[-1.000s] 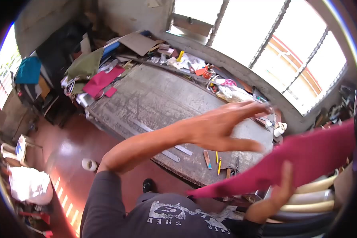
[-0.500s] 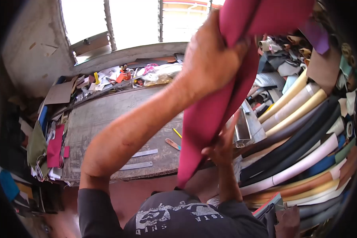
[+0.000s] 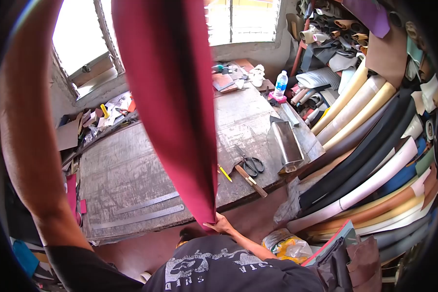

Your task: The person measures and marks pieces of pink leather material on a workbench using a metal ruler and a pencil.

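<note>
A long maroon sheet of material [image 3: 194, 121], perhaps fabric or leatherette, hangs lengthwise with a fold down its middle. My right hand [image 3: 221, 225] is closed on its narrow lower end, near my chest and just off the table's front edge. My left arm [image 3: 31, 136] reaches up along the left side, and its hand is beyond the top of the view. Behind the sheet, the worn table [image 3: 117, 170] carries two metal rulers [image 3: 146, 218], a yellow pencil-like stick [image 3: 225, 173], black-handled scissors [image 3: 253, 167] and a wooden-handled tool [image 3: 250, 181].
A shiny metal block [image 3: 288, 143] sits at the table's right end, with a water bottle [image 3: 281, 83] farther back. Many material rolls [image 3: 360, 194] are stacked along the right. Scraps [image 3: 114, 114] cover the left back edge. A plastic bag [image 3: 289, 246] lies below the table.
My left hand has gone up out of view. My right hand has moved down and left to the sheet's lower end. The sheet now hangs farther left, uncovering the scissors and wooden-handled tool.
</note>
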`<state>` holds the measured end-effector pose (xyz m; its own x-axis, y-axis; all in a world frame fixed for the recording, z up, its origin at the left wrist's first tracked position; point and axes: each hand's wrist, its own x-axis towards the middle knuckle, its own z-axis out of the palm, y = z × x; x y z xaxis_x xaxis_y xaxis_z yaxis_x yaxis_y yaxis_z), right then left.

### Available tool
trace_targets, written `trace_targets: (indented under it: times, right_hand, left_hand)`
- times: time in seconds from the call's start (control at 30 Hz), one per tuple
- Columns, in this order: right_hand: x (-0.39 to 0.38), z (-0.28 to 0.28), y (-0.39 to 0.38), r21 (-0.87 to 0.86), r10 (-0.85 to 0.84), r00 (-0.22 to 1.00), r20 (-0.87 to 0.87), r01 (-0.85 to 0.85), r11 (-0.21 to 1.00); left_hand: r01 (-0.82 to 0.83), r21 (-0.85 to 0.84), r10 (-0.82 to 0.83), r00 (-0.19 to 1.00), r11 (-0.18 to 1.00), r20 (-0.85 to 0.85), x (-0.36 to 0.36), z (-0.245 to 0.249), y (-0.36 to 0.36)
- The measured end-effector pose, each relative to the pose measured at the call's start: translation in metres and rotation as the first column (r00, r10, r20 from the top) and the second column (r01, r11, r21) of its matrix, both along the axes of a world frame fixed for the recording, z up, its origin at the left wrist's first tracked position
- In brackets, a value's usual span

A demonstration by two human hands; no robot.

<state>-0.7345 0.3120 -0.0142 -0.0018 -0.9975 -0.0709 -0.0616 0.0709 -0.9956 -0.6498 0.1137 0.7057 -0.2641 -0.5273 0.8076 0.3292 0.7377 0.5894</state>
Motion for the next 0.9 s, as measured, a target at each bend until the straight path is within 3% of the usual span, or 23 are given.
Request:
trace_targets:
  times: [0.07,0.1,0.17,0.23,0.3,0.33,0.37,0.4,0.43,0.47,0.5,0.53,0.6,0.67,0.7,0.73,0.77,0.8,0.83,0.9]
  right_hand:
    - [-0.005,0.007,0.000,0.010,-0.039,0.995,-0.088,0.040,0.999]
    - [-0.008,0.003,0.003,0.065,-0.008,0.999,0.033,0.006,0.998]
    - [-0.035,0.074,0.015,0.299,0.145,0.989,-0.025,-0.131,0.945]
    - [-0.079,0.104,0.026,0.353,0.262,0.946,-0.192,-0.182,0.918]
    - [-0.097,0.193,0.028,0.477,0.266,0.910,-0.319,-0.089,0.875]
    - [-0.126,0.195,0.034,0.428,0.284,0.887,-0.364,-0.111,0.897]
    - [-0.128,0.243,0.025,0.484,0.211,0.936,-0.283,-0.051,0.874]
    - [-0.136,0.282,0.008,0.465,0.233,0.916,-0.328,-0.059,0.884]
    - [-0.133,0.321,-0.008,0.414,0.229,0.821,-0.523,0.010,0.910]
    - [-0.136,0.348,-0.026,0.426,0.213,0.781,-0.587,0.075,0.902]
    - [-0.136,0.372,-0.049,0.326,0.212,0.674,-0.708,0.045,0.944]
    - [-0.133,0.401,-0.075,0.340,0.204,0.656,-0.726,0.084,0.937]
    - [-0.134,0.438,-0.133,0.329,0.258,0.416,-0.872,0.108,0.938]
    - [-0.158,0.439,-0.192,0.257,0.231,0.286,-0.930,0.058,0.965]
    - [-0.151,0.453,-0.226,0.325,0.301,0.248,-0.921,0.061,0.944]
    - [-0.171,0.445,-0.257,0.287,0.288,0.204,-0.936,-0.035,0.957]
    - [-0.178,0.444,-0.290,0.361,0.349,0.220,-0.911,0.014,0.933]
    - [-0.181,0.444,-0.321,0.383,0.379,0.153,-0.913,-0.007,0.924]
    - [-0.193,0.436,-0.349,0.385,0.382,0.196,-0.903,-0.024,0.923]
    - [-0.188,0.428,-0.404,0.409,0.408,0.073,-0.910,-0.002,0.912]
  left_hand:
    - [-0.043,0.024,0.042,0.998,0.999,0.045,0.063,-0.007,-0.035]
    - [-0.077,0.046,0.074,0.995,0.996,0.066,0.097,-0.015,-0.055]
    - [-0.147,0.111,0.136,0.985,0.983,0.101,0.181,-0.037,-0.097]
    - [-0.224,0.217,0.201,0.972,0.950,0.126,0.284,-0.068,-0.144]
    - [-0.291,0.372,0.263,0.957,0.881,0.124,0.393,-0.120,-0.189]
    - [-0.312,0.470,0.300,0.948,0.826,0.102,0.446,-0.152,-0.210]
    - [-0.312,0.573,0.342,0.938,0.758,0.058,0.496,-0.189,-0.230]
    - [-0.307,0.690,0.454,0.890,0.655,-0.036,0.536,-0.229,-0.252]
    - [-0.268,0.749,0.442,0.897,0.606,-0.036,0.577,-0.273,-0.261]
    - [-0.171,0.819,0.386,0.920,0.547,-0.066,0.606,-0.311,-0.266]
    - [-0.128,0.855,0.480,0.864,0.502,-0.153,0.603,-0.337,-0.261]
    - [-0.057,0.869,0.457,0.866,0.492,-0.202,0.637,-0.378,-0.279]
    - [0.035,0.865,0.501,0.803,0.500,-0.322,0.621,-0.403,-0.274]
    - [0.053,0.851,0.534,0.757,0.523,-0.376,0.620,-0.424,-0.282]
    - [0.048,0.836,0.549,0.733,0.547,-0.402,0.624,-0.440,-0.291]
    - [0.078,0.841,0.540,0.734,0.535,-0.412,0.630,-0.452,-0.299]
    - [0.071,0.852,0.580,0.703,0.518,-0.411,0.631,-0.461,-0.305]
    - [0.064,0.864,0.621,0.670,0.499,-0.407,0.629,-0.469,-0.310]
    - [0.055,0.876,0.661,0.635,0.479,-0.401,0.626,-0.477,-0.315]
    - [0.104,0.862,0.665,0.593,0.496,-0.454,0.622,-0.496,-0.322]
